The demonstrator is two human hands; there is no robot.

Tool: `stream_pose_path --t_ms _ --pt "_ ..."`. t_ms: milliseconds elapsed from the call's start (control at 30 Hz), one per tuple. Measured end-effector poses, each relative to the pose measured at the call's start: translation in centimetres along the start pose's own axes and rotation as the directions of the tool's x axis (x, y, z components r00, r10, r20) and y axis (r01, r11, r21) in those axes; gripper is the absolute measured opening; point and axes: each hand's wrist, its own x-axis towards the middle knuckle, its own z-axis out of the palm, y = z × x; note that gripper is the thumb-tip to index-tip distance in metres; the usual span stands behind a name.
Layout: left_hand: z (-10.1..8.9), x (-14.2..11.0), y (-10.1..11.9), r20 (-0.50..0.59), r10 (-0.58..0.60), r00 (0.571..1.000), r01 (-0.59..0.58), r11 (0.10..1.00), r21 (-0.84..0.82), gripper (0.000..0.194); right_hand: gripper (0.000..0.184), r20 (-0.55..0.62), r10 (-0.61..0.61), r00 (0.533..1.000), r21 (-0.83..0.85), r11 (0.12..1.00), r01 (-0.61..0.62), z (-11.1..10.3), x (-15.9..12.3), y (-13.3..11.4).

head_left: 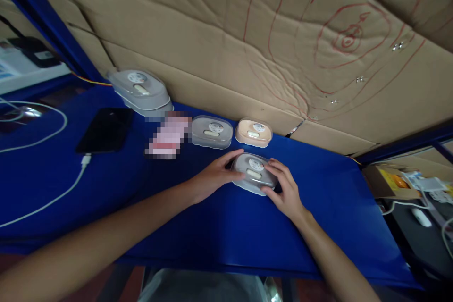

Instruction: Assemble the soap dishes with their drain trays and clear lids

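Observation:
An oval grey container with a clear lid (254, 174) rests on the blue tabletop between my two hands. A round white label and a pale oblong piece show on its lid. My left hand (217, 175) grips its left end, with the thumb on the near side and the fingers behind. At the right end, my right hand (285, 188) has its fingers on the lid and its thumb at the near edge. Just behind stand a similar grey container (212, 133) and a peach-coloured one (253, 133).
At the back left, grey containers (141, 92) are stacked against the cardboard wall (198, 33). A blurred-out pink item (168, 137) and a black phone (105, 130) with a white cable (79, 174) lie to the left. On a neighbouring desk, right, are a cardboard box (391, 183) and a white mouse (421, 217).

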Motion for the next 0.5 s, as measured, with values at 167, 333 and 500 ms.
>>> stream_pose_path --t_ms 167,333,500 --pt "-0.05 0.02 -0.29 -0.003 0.010 1.000 -0.010 1.000 0.001 0.090 0.048 -0.071 -0.012 0.997 -0.026 1.000 0.010 -0.11 -0.06 -0.17" --pt "-0.31 0.56 -0.84 -0.001 0.038 0.999 -0.038 0.999 -0.024 0.084 0.048 -0.121 -0.020 0.993 -0.051 0.999 0.014 -0.21 -0.17 0.24" --pt "-0.53 0.68 -0.06 -0.002 -0.011 1.000 0.011 0.990 -0.142 0.062 0.052 -0.104 0.011 0.995 -0.065 0.998 -0.018 0.17 -0.24 0.24"
